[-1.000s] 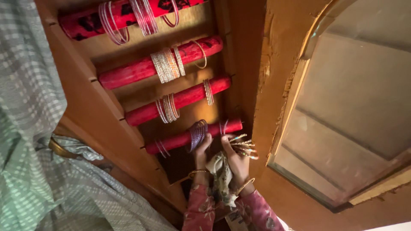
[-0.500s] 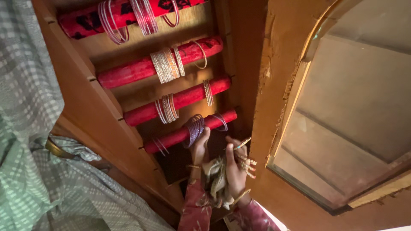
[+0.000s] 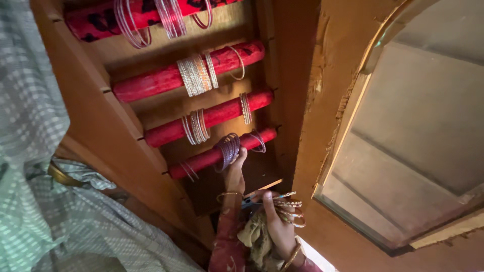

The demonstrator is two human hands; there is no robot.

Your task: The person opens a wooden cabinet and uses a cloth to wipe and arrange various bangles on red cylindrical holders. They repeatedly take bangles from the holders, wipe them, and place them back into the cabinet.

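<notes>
The right hand, gripping gold bangles and a cloth, is dropping below the lowest red rod; the left hand is staying there, fingers closed on the purple bangles.

Four red cloth-covered rods sit stacked in the wooden rack; the glass-paned door stands right.
</notes>
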